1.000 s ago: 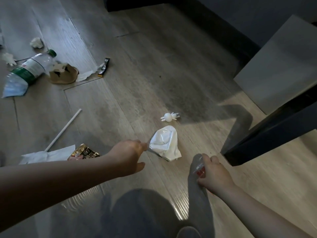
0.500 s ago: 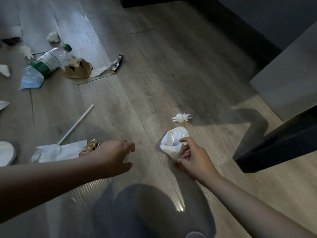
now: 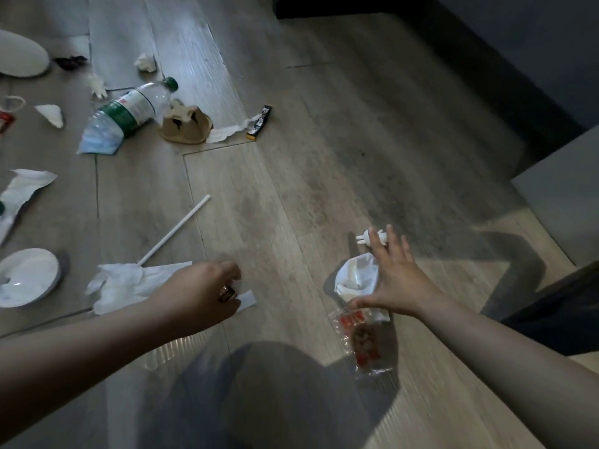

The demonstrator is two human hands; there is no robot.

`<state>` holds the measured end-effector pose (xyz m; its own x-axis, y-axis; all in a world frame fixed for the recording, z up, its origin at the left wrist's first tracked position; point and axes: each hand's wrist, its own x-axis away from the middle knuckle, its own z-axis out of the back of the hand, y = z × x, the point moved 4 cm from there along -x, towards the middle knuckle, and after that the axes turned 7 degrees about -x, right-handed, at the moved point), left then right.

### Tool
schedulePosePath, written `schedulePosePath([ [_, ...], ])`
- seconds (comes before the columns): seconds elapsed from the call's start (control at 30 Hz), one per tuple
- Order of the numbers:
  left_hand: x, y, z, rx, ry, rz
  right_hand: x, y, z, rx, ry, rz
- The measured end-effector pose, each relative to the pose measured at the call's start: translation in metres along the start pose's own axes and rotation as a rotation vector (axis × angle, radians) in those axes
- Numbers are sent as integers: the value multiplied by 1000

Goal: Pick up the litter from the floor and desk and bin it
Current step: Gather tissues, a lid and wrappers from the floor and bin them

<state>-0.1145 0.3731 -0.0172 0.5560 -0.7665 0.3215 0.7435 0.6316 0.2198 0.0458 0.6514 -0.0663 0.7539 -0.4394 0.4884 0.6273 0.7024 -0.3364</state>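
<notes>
Crumpled white wrapper (image 3: pixel 355 278): it is found on the floor (image 3: pixel 308 189), under the spread fingers of the right hand; it is bunched, so no long axis can be told.
Red-printed wrapper (image 3: pixel 364 343): it is laid flat on the floor just nearer than the white wrapper; its long axis is run from the thumb toward the viewer, slightly to the right.
Small white plastic piece (image 3: pixel 363 238): it is seen on the floor just beyond the white wrapper, partly hidden by the fingertips; its prongs are pointed left.
Right hand (image 3: pixel 393 277): it is held palm down, reached in from the lower right, with fingers straight and fanned; the grip is wide and nothing is held.
Left hand (image 3: pixel 197 293): it is held knuckles up, reached in from the lower left; the grip is closed round a gold wrapper (image 3: pixel 227 291), and a white slip (image 3: pixel 248 299) is seen jutting out to the right.
Bottle (image 3: pixel 129 110): it is laid on its side, green cap pointed away and rightward.
Straw (image 3: pixel 175 230): it is laid diagonally, its near end at the tissue (image 3: pixel 129 283).
Change: half a second ago the right fingers were curled on the white wrapper; now they are spread above it. The gold wrapper, then beside the tissue, is now held.
</notes>
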Motion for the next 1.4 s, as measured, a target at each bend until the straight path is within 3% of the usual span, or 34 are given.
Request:
schedulePosePath([
  [0.1,-3,-8,-2,13,-35,42,-12,-4,5,52,15,4],
  [0.33,-11,-12,-2,-32,-41,65,-22,-19,5,-130,57,-39],
  [0.6,-6,-19,-7,-35,-51,65,-35,-24,-5,-68,-97,-112],
  [1.4,-8,-26,-8,-158,-120,32,-5,-64,-47,112,28,-76],
])
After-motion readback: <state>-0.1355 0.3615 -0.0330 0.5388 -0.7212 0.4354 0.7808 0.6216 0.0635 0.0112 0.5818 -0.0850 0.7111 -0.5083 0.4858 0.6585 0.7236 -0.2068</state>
